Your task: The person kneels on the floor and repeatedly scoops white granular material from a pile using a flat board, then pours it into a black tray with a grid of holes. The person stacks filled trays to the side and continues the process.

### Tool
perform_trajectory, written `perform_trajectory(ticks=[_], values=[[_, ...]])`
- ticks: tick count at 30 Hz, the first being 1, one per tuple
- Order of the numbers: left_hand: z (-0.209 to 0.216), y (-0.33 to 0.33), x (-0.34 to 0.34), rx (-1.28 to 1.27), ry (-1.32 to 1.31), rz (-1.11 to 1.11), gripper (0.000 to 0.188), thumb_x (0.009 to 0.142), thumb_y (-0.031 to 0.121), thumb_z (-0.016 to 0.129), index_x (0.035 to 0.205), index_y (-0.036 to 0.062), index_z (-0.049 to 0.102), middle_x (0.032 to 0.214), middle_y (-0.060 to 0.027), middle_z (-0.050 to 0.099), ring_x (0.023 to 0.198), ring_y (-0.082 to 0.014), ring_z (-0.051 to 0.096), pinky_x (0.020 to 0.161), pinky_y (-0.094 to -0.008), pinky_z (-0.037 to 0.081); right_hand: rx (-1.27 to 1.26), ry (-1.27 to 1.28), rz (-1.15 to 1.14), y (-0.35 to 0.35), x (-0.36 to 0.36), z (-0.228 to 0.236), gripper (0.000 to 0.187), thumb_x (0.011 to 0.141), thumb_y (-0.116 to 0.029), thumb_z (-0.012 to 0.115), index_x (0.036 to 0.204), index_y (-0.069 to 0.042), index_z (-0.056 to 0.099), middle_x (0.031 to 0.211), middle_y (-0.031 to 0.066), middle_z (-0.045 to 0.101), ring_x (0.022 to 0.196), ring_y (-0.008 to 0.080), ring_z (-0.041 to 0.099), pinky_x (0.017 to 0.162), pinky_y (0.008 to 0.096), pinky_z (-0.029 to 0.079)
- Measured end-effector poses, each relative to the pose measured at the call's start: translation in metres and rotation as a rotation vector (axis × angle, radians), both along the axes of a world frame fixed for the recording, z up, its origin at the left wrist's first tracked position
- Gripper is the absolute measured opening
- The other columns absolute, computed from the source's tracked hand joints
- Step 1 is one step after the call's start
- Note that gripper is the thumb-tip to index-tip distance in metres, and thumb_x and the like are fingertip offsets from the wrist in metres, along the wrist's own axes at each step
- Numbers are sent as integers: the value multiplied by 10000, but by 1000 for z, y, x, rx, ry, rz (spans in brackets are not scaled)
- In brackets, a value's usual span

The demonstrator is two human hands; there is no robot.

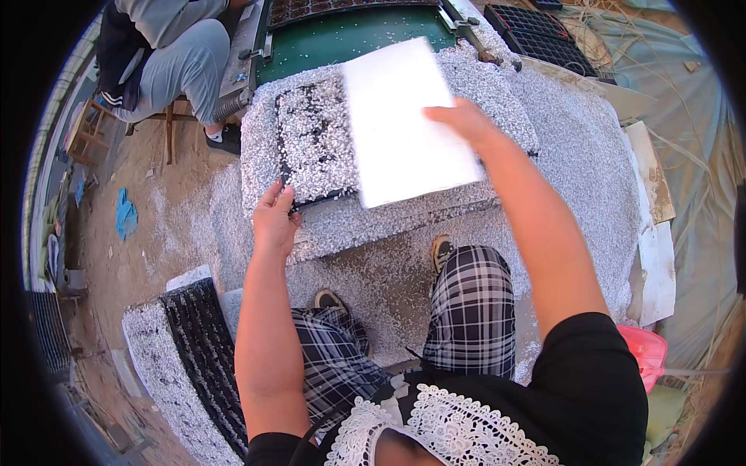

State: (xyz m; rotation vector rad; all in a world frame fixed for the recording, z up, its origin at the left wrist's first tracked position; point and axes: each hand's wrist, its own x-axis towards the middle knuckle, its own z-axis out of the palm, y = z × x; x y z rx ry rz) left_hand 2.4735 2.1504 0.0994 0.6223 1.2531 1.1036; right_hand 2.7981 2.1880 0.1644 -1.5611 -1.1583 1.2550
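Note:
A black seedling tray [326, 199] lies in front of me on a work surface heaped with white granules, which also cover most of its cells. My left hand [275, 220] is closed on the tray's near left corner, thumb and fingers at its edge. With my right hand [466, 126] I grip a flat white board [408, 132] by its right side, thumb on top. The board is tilted over the tray and hides its middle and right part. Whether its lower edge touches the granules cannot be made out.
Beyond the tray is a green conveyor belt [350, 39] carrying another filled tray [326, 9]. A seated person [183, 66] works at the far left. Black trays [536, 39] stand at far right; a partly covered dark tray [203, 334] lies at lower left. Granules [575, 210] spread widely around.

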Motion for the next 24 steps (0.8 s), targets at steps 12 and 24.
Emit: perform_trajectory(ticks=[12, 24], values=[[23, 9, 2, -18, 116, -76, 396, 858, 205, 504, 1223, 71, 427, 924, 3, 533, 667, -81, 441, 556, -234, 367, -133, -322, -516, -138, 299, 76, 465, 718, -212, 615, 1069, 69, 495, 938, 162, 589, 787, 230, 600, 679, 318, 498], [-34, 115, -7, 159, 370, -59, 388, 859, 191, 511, 1173, -27, 441, 1114, -106, 524, 989, -190, 500, 851, -299, 389, 18, 157, -364, -67, 144, 21, 472, 741, -258, 610, 1040, 96, 521, 923, 193, 597, 753, 255, 612, 672, 341, 501]])
